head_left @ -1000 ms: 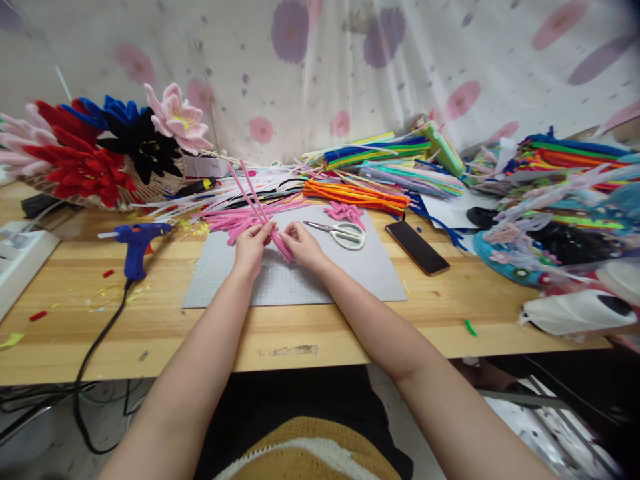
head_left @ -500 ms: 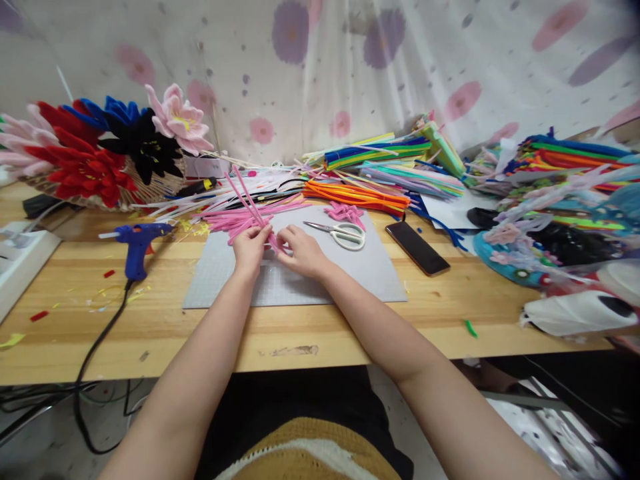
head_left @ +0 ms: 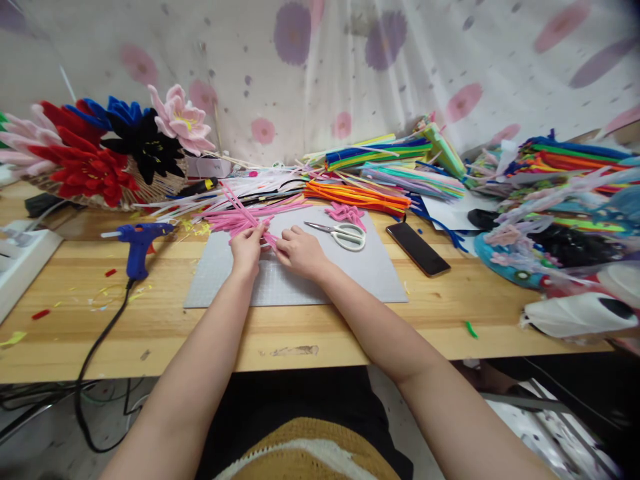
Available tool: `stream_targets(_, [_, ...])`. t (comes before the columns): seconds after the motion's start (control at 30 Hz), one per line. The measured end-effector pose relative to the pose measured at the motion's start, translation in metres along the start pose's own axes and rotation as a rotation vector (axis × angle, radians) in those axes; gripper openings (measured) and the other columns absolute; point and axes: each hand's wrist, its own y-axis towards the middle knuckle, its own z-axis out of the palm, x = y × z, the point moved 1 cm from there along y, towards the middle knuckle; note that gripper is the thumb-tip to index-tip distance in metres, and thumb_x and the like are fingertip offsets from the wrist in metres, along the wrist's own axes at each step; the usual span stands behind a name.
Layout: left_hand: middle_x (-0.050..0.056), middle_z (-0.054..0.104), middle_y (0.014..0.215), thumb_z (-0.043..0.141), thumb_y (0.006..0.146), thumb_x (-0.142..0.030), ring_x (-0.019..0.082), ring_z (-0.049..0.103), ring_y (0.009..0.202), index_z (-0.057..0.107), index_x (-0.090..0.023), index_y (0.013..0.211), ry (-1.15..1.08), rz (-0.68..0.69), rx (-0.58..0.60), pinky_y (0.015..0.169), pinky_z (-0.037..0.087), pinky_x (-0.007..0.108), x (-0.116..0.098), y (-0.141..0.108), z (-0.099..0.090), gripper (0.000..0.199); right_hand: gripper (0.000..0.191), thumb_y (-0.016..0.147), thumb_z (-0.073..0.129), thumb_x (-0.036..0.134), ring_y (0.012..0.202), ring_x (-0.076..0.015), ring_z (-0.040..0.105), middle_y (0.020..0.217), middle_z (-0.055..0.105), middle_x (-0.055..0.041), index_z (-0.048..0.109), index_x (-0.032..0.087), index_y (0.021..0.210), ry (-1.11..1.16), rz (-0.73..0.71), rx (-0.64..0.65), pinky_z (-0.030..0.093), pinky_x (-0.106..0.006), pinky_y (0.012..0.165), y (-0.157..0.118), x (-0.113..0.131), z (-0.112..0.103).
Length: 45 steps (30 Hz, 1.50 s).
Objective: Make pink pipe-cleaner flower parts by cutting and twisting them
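Pink pipe cleaners [head_left: 238, 201] slant up and left from between my hands, above the grey cutting mat [head_left: 295, 287]. My left hand [head_left: 247, 245] is closed around them in a pinch. At their lower end my right hand [head_left: 299, 252] pinches the same pink stems, its fingertips close to the left ones. Behind my left hand a bundle of pink pipe cleaners [head_left: 220, 220] lies on the mat's far edge. White-handled scissors [head_left: 350, 237] rest to the right of my hands, with a small pile of bent pink pieces [head_left: 346, 214] just beyond.
A blue glue gun [head_left: 136, 248] with a black cord lies left on the wooden table [head_left: 165, 333]. A phone [head_left: 417, 248] is right of the mat. Orange pipe cleaners [head_left: 357, 199] and other coloured bundles line the back. Fuzzy flowers [head_left: 95, 167] stand at far left.
The pink stems in my hands have tilted further left and sit lower. My right hand has shifted very slightly; both hands keep their pinch.
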Motion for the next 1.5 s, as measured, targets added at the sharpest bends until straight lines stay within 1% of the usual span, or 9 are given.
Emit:
stream_targets(0.23, [-0.001, 0.053, 0.049, 0.069, 0.064, -0.031, 0.010, 0.049, 0.046, 0.059, -0.014, 0.055, 0.033, -0.089, -0.050, 0.049, 0.039, 0.023, -0.003, 0.002, -0.001, 0.022, 0.030, 0.090, 0.037, 0.025, 0.080, -0.0175, 0.047, 0.081, 0.062, -0.0073, 0.065, 0.017, 0.081, 0.054, -0.036, 0.021, 0.033, -0.030, 0.070, 0.000, 0.010, 0.009])
stream_targets(0.47, [-0.002, 0.052, 0.051, 0.068, 0.063, -0.024, 0.007, 0.045, 0.045, 0.059, -0.014, 0.054, -0.022, -0.080, -0.089, 0.050, 0.037, 0.023, -0.001, 0.004, -0.001, 0.016, 0.030, 0.089, 0.037, 0.022, 0.079, -0.0169, 0.049, 0.080, 0.062, -0.0080, 0.065, 0.015, 0.080, 0.094, -0.017, 0.030, 0.033, -0.028, 0.073, 0.002, 0.017, 0.010])
stream_targets(0.7, [-0.002, 0.054, 0.052, 0.070, 0.061, -0.030, 0.006, 0.046, 0.044, 0.060, -0.014, 0.057, -0.079, -0.097, -0.118, 0.045, 0.034, 0.020, -0.002, 0.007, -0.002, 0.020, 0.028, 0.089, 0.039, 0.022, 0.077, -0.0162, 0.049, 0.078, 0.061, -0.0075, 0.064, 0.015, 0.077, 0.138, -0.001, 0.027, 0.033, -0.028, 0.073, 0.006, 0.019, 0.010])
stream_targets(0.8, [-0.001, 0.056, 0.055, 0.072, 0.060, -0.035, 0.007, 0.049, 0.047, 0.061, -0.014, 0.060, -0.060, -0.082, -0.042, 0.047, 0.038, 0.020, -0.003, 0.004, -0.003, 0.024, 0.029, 0.090, 0.038, 0.023, 0.077, -0.0158, 0.049, 0.079, 0.061, -0.0077, 0.063, 0.015, 0.077, 0.134, 0.003, 0.010, 0.033, -0.027, 0.073, 0.003, 0.015, 0.013])
stream_targets(0.9, [0.001, 0.059, 0.059, 0.074, 0.058, -0.040, 0.009, 0.053, 0.051, 0.064, -0.014, 0.066, -0.001, -0.079, 0.112, 0.049, 0.042, 0.022, -0.004, 0.000, -0.003, 0.029, 0.031, 0.091, 0.036, 0.027, 0.077, -0.0152, 0.049, 0.080, 0.061, -0.0077, 0.062, 0.015, 0.077, 0.151, 0.067, -0.014, 0.033, -0.027, 0.072, -0.003, 0.009, 0.016])
stream_targets(1.0, [0.001, 0.060, 0.060, 0.079, 0.051, -0.036, 0.010, 0.053, 0.052, 0.066, -0.013, 0.067, 0.077, -0.049, 0.241, 0.048, 0.042, 0.022, -0.005, -0.003, -0.002, 0.031, 0.029, 0.089, 0.042, 0.034, 0.077, -0.0151, 0.050, 0.078, 0.059, -0.0066, 0.060, 0.016, 0.074, 0.203, 0.150, -0.056, 0.033, -0.027, 0.071, -0.006, 0.004, 0.014])
stream_targets(1.1, [0.002, 0.060, 0.060, 0.081, 0.048, -0.031, 0.011, 0.053, 0.053, 0.066, -0.012, 0.062, 0.145, 0.029, 0.269, 0.051, 0.044, 0.023, -0.007, -0.004, -0.003, 0.028, 0.033, 0.086, 0.044, 0.044, 0.075, -0.0140, 0.049, 0.074, 0.057, -0.0036, 0.056, 0.017, 0.072, 0.318, 0.218, -0.118, 0.033, -0.026, 0.068, -0.006, 0.001, 0.008])
stream_targets(1.27, [0.005, 0.063, 0.061, 0.080, 0.049, -0.029, 0.014, 0.057, 0.056, 0.067, -0.012, 0.061, 0.214, 0.001, 0.291, 0.056, 0.048, 0.027, -0.006, -0.001, -0.005, 0.024, 0.028, 0.079, 0.052, 0.044, 0.066, -0.0104, 0.049, 0.074, 0.055, 0.0032, 0.051, 0.021, 0.096, 0.619, 0.421, -0.209, 0.034, -0.023, 0.061, -0.003, -0.009, 0.007])
stream_targets(1.5, [0.006, 0.065, 0.062, 0.079, 0.050, -0.033, 0.015, 0.059, 0.053, 0.070, -0.014, 0.066, 0.225, 0.011, 0.356, 0.052, 0.050, 0.027, -0.001, -0.002, -0.004, 0.026, 0.023, 0.071, 0.059, 0.038, 0.057, -0.0088, 0.048, 0.065, 0.054, 0.0037, 0.050, 0.018, 0.075, 1.088, 0.439, -0.099, 0.038, -0.022, 0.057, 0.003, -0.027, 0.028])
